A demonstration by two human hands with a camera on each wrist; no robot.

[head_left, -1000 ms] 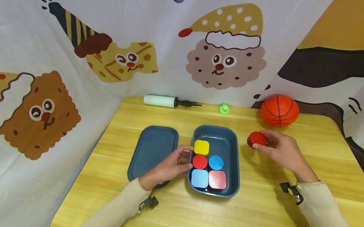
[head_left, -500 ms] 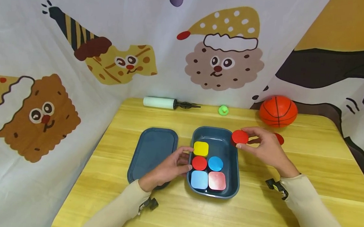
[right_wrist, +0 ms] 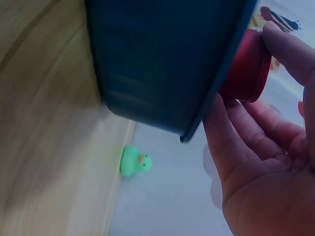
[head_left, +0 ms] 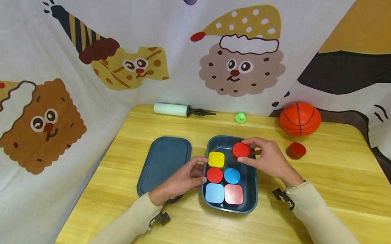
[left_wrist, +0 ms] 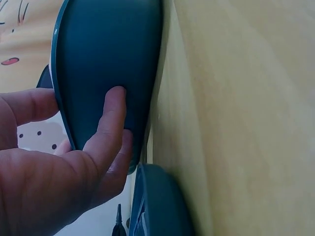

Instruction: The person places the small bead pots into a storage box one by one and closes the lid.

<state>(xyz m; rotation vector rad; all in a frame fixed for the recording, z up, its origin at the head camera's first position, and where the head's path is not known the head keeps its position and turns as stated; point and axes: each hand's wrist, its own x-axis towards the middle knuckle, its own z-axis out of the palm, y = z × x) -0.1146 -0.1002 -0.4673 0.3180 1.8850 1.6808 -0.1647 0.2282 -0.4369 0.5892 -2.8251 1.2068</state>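
My right hand point(head_left: 267, 156) pinches a red round block point(head_left: 241, 150) between thumb and fingers, over the far right part of a dark blue box point(head_left: 252, 186). In the right wrist view the red block point(right_wrist: 244, 71) shows beyond the box rim. My left hand point(head_left: 181, 181) holds the box's left rim; in the left wrist view two fingers press the outer wall point(left_wrist: 93, 49). Inside the box lie a yellow square block point(head_left: 216, 159), another red round block point(head_left: 214, 175), a blue round one point(head_left: 232, 176), a light blue square one point(head_left: 214, 193) and a pink square one point(head_left: 233, 194).
A flat dark blue lid point(head_left: 167, 161) lies left of the box, partly under my left forearm. One more red round block point(head_left: 297, 151) stands at the right, in front of an orange ball point(head_left: 300, 119). A green duck point(head_left: 240, 117) and a hand pump point(head_left: 172, 109) line the back edge.
My right hand has carried the red round block leftward from the table's right side to over the box, uncovering the other red block at the right. The left hand stays put.
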